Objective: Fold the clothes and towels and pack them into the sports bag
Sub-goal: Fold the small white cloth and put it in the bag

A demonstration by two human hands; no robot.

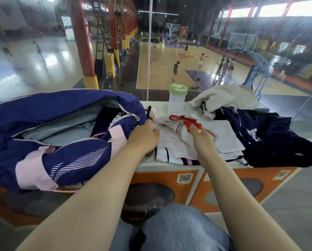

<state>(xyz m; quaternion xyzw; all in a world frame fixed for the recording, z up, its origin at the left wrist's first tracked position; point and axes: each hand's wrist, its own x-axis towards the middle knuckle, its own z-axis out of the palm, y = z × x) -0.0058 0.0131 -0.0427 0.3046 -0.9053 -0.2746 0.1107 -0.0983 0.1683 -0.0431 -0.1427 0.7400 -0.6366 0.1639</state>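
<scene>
A navy and pink sports bag point(64, 127) lies unzipped on the left of the white counter point(169, 166), with grey and dark cloth inside. A white garment with red trim point(180, 124) lies on a stack of folded white clothes point(215, 140) at the centre. My left hand point(144, 136) grips the garment's left edge beside the bag. My right hand point(199, 138) pinches its red-trimmed part. A dark navy garment point(271, 138) sprawls on the right, and a cream towel point(225, 96) is heaped behind it.
A clear bottle with a green lid point(177, 98) stands at the back of the counter, against a glass wall overlooking a basketball court. Orange locker fronts point(229, 180) sit below the counter. My knees in jeans point(178, 230) are at the bottom.
</scene>
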